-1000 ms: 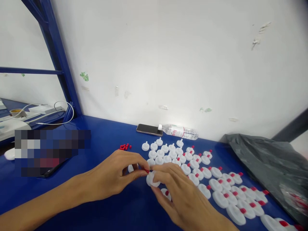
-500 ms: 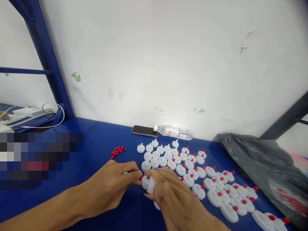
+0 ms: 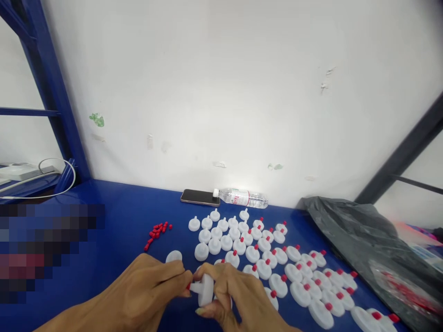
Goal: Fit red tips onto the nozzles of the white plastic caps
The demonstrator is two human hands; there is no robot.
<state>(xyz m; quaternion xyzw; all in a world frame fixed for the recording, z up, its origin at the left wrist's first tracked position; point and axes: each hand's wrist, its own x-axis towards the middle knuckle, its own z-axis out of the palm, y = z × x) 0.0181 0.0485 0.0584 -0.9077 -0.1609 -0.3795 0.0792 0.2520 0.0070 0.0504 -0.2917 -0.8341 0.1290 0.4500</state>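
Note:
Between the fingers of my right hand [image 3: 238, 295] is a white round spouted cap [image 3: 206, 291], tipped on its side with its thin spout pointing left. My left hand [image 3: 145, 288] pinches a small red tip cover [image 3: 188, 286] at the end of that spout; how far it sits on the spout is hidden by my fingers. Just beyond my left knuckles lies another white cap [image 3: 174, 256]. Several loose red tip covers [image 3: 157, 230] are scattered past my left hand. Plain white caps [image 3: 215, 246] stand ahead of my hands.
Rows of white caps with red tips [image 3: 300, 293] spread to the right. A phone [image 3: 200, 197] and a clear bottle [image 3: 242, 198] lie along the wall. A dark plastic bag [image 3: 360, 235] covers the right side, with a clear packet of red pieces [image 3: 404, 288] on it.
The view has shifted, and both hands sit lower in it. The held white cap now shows its spout toward my left hand, with the red tip cover brought against the spout's end.

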